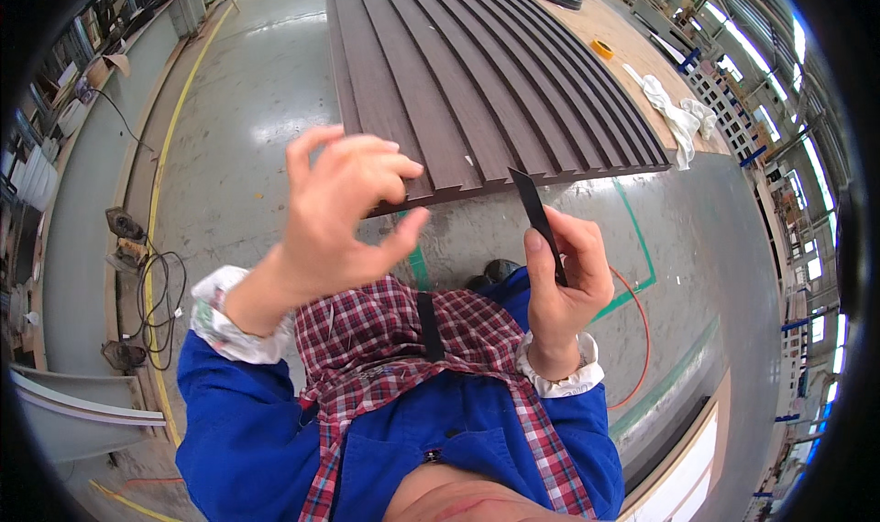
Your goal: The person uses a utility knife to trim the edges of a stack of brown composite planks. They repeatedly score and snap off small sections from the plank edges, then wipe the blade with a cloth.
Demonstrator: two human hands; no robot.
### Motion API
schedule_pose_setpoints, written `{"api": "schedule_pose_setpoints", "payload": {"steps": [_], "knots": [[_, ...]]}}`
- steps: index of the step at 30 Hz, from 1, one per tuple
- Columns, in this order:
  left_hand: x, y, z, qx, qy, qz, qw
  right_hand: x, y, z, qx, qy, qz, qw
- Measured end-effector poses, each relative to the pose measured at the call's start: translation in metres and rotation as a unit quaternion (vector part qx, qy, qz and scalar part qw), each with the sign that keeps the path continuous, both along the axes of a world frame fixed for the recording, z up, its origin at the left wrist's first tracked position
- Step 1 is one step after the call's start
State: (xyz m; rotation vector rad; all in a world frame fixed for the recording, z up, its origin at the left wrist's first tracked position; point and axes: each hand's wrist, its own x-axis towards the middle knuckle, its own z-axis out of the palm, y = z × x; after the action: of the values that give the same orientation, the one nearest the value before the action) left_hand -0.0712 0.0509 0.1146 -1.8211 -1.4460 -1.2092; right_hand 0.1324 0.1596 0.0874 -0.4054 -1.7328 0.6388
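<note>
My right hand [570,270] holds a thin, flat black strip [539,212] with a slanted tip, pinched between thumb and fingers. It points up and to the left, its tip at the near edge of several long dark brown boards [440,73] lying side by side with stepped ends. My left hand [344,210] is raised by the near left corner of these boards. Its fingers are bent and apart from the thumb, and nothing shows between them. I cannot tell whether its fingertips touch the boards. Slight blur softens this hand.
A light wooden tabletop [605,73] extends beyond the boards, with a yellow tape roll [602,49] and white cloth gloves [678,114] on it. An orange-red hose [647,339] curves over the floor at right. Black cable [165,293] lies coiled at left beside a grey metal beam [82,247].
</note>
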Motion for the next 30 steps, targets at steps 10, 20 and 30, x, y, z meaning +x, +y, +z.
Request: {"api": "schedule_pose_setpoints", "payload": {"steps": [10, 20, 30], "knots": [[0.028, 0.011, -0.039, 0.124, 0.077, 0.137, 0.98, -0.011, -0.014, 0.018, 0.061, -0.054, -0.009, 0.997], [0.07, 0.011, -0.038, 0.107, 0.063, 0.227, 0.966, -0.009, -0.012, 0.02, 0.076, -0.045, -0.087, 0.992], [0.095, 0.021, -0.065, 0.071, -0.064, 0.175, 0.98, -0.009, -0.009, 0.015, 0.087, -0.034, -0.094, 0.991]]}}
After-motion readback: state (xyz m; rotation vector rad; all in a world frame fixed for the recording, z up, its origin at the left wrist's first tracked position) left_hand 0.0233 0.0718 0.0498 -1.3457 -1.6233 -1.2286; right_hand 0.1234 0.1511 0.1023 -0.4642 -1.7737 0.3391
